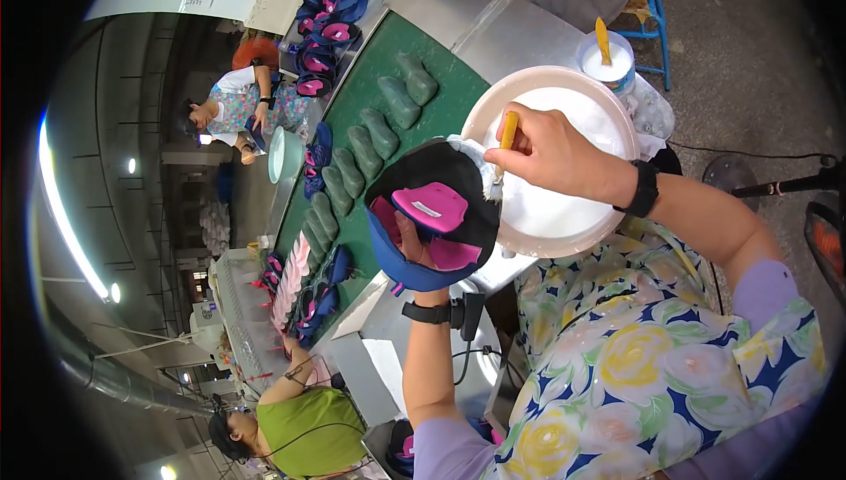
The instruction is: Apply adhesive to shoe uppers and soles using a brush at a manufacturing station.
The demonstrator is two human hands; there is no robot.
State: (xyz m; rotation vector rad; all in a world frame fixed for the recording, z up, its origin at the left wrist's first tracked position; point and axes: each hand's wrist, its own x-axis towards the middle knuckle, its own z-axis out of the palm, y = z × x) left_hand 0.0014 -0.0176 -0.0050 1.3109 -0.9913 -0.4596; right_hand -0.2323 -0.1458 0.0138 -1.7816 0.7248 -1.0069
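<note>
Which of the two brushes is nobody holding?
The brush resting in the small bucket; the other brush is gripped in the right hand.

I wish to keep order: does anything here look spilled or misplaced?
Nothing clearly stands out: the white liquid lies inside the tub, the held brush is at the shoe, and the other brush stands in a bucket.

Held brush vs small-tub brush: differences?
The held brush is gripped by the right hand; the tub brush has no hand on it. The held brush is at the fabric piece's edge; the tub brush stands in white contents. Both are yellow-handled, handle up.
</note>
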